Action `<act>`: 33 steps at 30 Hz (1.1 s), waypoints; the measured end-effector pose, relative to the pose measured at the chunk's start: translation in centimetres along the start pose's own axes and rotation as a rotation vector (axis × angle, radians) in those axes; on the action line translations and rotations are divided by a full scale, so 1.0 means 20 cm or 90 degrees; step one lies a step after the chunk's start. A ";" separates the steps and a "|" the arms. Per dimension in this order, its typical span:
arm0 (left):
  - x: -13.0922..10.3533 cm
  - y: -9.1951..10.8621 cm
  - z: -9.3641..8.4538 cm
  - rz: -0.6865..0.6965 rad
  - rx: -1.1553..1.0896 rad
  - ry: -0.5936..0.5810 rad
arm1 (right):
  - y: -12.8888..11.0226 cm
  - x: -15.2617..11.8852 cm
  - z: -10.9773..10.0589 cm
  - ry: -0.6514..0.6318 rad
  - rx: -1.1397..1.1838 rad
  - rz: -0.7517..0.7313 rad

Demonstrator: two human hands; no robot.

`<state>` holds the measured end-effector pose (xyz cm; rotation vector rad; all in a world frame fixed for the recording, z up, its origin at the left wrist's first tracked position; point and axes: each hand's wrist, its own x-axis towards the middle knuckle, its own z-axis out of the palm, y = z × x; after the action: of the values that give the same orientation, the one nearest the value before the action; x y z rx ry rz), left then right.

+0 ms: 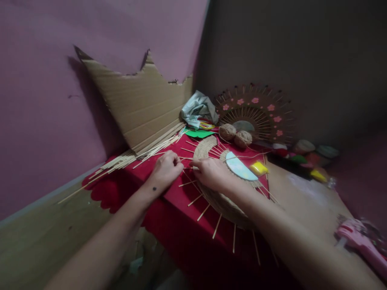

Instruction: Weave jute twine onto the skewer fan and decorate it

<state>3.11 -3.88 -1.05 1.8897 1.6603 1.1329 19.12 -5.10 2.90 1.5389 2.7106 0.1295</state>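
Observation:
A half-round craft of thin sticks woven with brown twine (223, 205) lies on the red cloth (169, 201), its stick ends fanning outward. A pale blue half-disc (240, 167) sits at its inner edge. My left hand (168, 167) is closed just left of the craft, fingertips pinched by a stick end; what it grips is too small to make out. My right hand (208, 171) rests over the woven band with fingers curled at a stick, its fingertips partly hidden. A strand of twine runs from near the half-disc toward the right.
Loose sticks (117, 161) lie at the left below a jagged cardboard piece (145, 104). Behind are two twine balls (243, 139), a crumpled cloth (199, 108) and a flowered fan (255, 106). A yellow packet (259, 168) lies right; a pink glue gun (358, 237) is farther right.

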 end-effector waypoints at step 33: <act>0.06 0.00 0.02 0.104 -0.090 -0.184 | -0.02 -0.14 -0.04 -0.052 0.041 -0.099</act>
<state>3.31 -2.69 -0.95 2.0154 1.2587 0.9530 20.20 -7.74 3.66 1.3086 2.7821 -0.0222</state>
